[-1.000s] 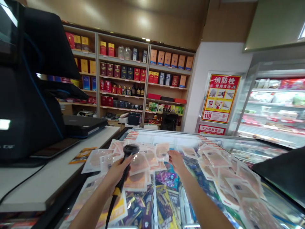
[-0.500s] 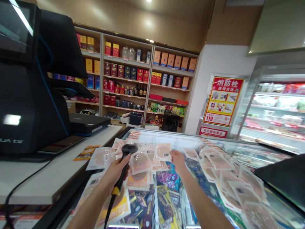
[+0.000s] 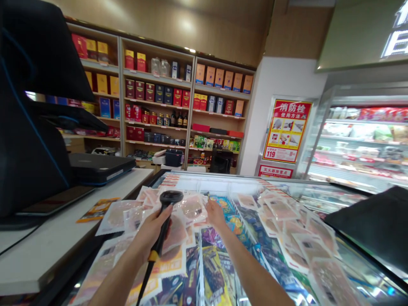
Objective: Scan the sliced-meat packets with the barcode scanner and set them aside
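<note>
I count two hands: one left hand (image 3: 152, 231) and one right hand (image 3: 216, 213). The scanner (image 3: 163, 227) is one. Clear packets form two heaps, one at left (image 3: 193, 208) and one at right (image 3: 283, 209); they overlap too much for an exact number. There is one orange pouch (image 3: 97, 209), and there are two signs (image 3: 287, 131). The right top shelf has six orange boxes (image 3: 219, 78). Among the middle shelves, one row counts three maroon boxes (image 3: 140, 91), two blue boxes (image 3: 168, 95) and two red boxes (image 3: 177, 97); above it stand two jars (image 3: 164, 68).

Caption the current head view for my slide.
Left hand holding a black scanner, right hand at the edge of a clear packet.
</note>
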Demonstrator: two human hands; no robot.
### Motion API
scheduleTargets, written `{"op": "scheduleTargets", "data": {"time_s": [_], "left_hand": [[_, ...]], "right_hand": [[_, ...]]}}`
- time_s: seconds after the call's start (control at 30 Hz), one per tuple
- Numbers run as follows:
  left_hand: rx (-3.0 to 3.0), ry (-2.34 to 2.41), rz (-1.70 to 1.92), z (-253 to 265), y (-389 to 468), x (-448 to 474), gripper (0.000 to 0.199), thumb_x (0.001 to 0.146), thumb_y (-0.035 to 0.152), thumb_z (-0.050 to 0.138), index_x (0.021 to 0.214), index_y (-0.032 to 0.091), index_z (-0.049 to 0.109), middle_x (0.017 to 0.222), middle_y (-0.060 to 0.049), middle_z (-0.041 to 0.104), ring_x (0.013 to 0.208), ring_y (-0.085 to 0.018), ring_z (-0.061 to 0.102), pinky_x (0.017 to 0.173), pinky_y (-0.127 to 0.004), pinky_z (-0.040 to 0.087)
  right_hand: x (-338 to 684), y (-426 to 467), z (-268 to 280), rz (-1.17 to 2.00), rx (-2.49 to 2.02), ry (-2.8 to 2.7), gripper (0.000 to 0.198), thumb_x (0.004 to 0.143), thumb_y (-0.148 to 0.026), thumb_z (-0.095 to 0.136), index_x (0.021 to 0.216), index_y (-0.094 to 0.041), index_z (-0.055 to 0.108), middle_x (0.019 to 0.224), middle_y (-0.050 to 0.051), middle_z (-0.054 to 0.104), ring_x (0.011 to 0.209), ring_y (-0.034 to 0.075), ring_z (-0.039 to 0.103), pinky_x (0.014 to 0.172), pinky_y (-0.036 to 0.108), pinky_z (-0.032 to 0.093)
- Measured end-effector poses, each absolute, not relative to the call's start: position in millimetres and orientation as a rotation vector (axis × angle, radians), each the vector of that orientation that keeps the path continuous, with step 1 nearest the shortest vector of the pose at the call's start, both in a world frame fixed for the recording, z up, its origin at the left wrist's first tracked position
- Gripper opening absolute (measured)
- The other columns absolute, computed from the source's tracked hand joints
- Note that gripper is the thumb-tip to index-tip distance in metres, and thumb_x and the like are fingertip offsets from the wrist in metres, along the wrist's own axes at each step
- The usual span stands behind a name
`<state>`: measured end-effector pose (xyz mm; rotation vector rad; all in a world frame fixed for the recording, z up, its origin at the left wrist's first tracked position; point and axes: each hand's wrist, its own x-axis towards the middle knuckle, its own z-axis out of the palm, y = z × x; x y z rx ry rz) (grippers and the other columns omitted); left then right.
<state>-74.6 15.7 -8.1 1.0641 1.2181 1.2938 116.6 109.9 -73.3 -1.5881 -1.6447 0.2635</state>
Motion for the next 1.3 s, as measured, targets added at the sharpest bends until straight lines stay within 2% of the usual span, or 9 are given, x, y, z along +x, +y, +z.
{"op": "scheduleTargets", "data": {"time_s": [0.17, 0.3, 0.43, 0.6, 0.83, 0.93, 1.03, 1.17, 1.3], "left_hand": [[1.132, 1.186, 1.239, -5, 14, -54, 0.037, 0.058, 0.052, 0.055, 0.059, 0.016, 0.048, 0.043, 0.004, 0.049, 0.034, -0.007, 0.043, 0.034, -0.019, 0.031], [1.164, 1.13, 1.202, -4, 16, -26, 0.038, 0.061, 0.053, 0.052, 0.06, 0.015, 0.048, 0.046, 0.003, 0.05, 0.035, -0.007, 0.043, 0.035, -0.018, 0.032], [1.173, 1.078, 1.129, -4, 26, 1, 0.039, 0.057, 0.054, 0.054, 0.06, 0.016, 0.048, 0.044, 0.004, 0.049, 0.032, -0.007, 0.042, 0.033, -0.018, 0.029], [1.172, 1.064, 1.055, -3, 25, 16, 0.038, 0.057, 0.054, 0.054, 0.056, 0.017, 0.047, 0.042, 0.004, 0.049, 0.031, -0.007, 0.042, 0.033, -0.019, 0.029], [1.201, 0.968, 0.976, 1, 9, 21, 0.034, 0.062, 0.05, 0.052, 0.057, 0.017, 0.047, 0.043, 0.005, 0.048, 0.034, -0.007, 0.041, 0.037, -0.019, 0.028], [1.207, 0.94, 0.948, 2, 7, 21, 0.034, 0.062, 0.051, 0.051, 0.057, 0.017, 0.047, 0.044, 0.005, 0.048, 0.034, -0.007, 0.04, 0.037, -0.019, 0.028], [1.216, 0.938, 0.934, 0, 7, 21, 0.035, 0.063, 0.051, 0.05, 0.056, 0.018, 0.047, 0.043, 0.005, 0.048, 0.034, -0.007, 0.04, 0.037, -0.019, 0.028], [1.222, 0.942, 0.903, -2, 10, 18, 0.035, 0.064, 0.051, 0.05, 0.057, 0.017, 0.047, 0.041, 0.005, 0.047, 0.033, -0.006, 0.039, 0.036, -0.019, 0.028], [1.235, 0.937, 0.92, -6, 13, 16, 0.035, 0.066, 0.05, 0.048, 0.057, 0.017, 0.047, 0.042, 0.004, 0.048, 0.033, -0.006, 0.04, 0.036, -0.018, 0.028]], "right_hand": [[175, 105, -74, 0.066, -1.845, -1.551, 0.039, 0.08, -0.026, 0.03, 0.113, -0.013, 0.046, 0.12, 0.013, 0.044, 0.113, 0.02, 0.036, 0.093, 0.034, 0.026], [223, 104, -81, -0.027, -1.976, -1.514, 0.038, 0.077, -0.029, 0.034, 0.112, -0.018, 0.046, 0.124, 0.012, 0.039, 0.116, 0.026, 0.03, 0.091, 0.047, 0.024], [247, 105, -87, -0.064, -2.082, -1.596, 0.039, 0.076, -0.031, 0.036, 0.111, -0.017, 0.046, 0.127, 0.013, 0.036, 0.118, 0.029, 0.026, 0.09, 0.052, 0.02], [248, 96, -87, -0.119, -2.099, -1.791, 0.037, 0.078, -0.035, 0.032, 0.1, -0.014, 0.053, 0.117, 0.014, 0.046, 0.11, 0.027, 0.038, 0.087, 0.047, 0.027], [234, 82, -66, -0.04, -2.161, -1.93, 0.037, 0.077, -0.04, 0.031, 0.081, -0.017, 0.06, 0.085, 0.012, 0.063, 0.086, 0.024, 0.056, 0.072, 0.036, 0.037], [229, 81, -64, -0.009, -2.04, -2.015, 0.033, 0.076, -0.039, 0.034, 0.078, -0.02, 0.061, 0.084, 0.008, 0.064, 0.085, 0.022, 0.056, 0.071, 0.033, 0.038], [235, 84, -65, 0.018, -1.938, -1.877, 0.028, 0.074, -0.037, 0.039, 0.084, -0.021, 0.06, 0.087, 0.007, 0.064, 0.086, 0.02, 0.056, 0.07, 0.028, 0.038], [253, 97, -63, 0.05, -2.13, -1.398, 0.035, 0.061, -0.04, 0.055, 0.084, -0.014, 0.06, 0.089, 0.015, 0.062, 0.089, 0.026, 0.054, 0.07, 0.032, 0.039], [261, 115, -62, 0.33, -1.985, -1.23, 0.026, 0.033, -0.024, 0.071, 0.053, -0.015, 0.057, 0.07, 0.012, 0.064, 0.081, 0.028, 0.056, 0.063, 0.031, 0.04]]}}
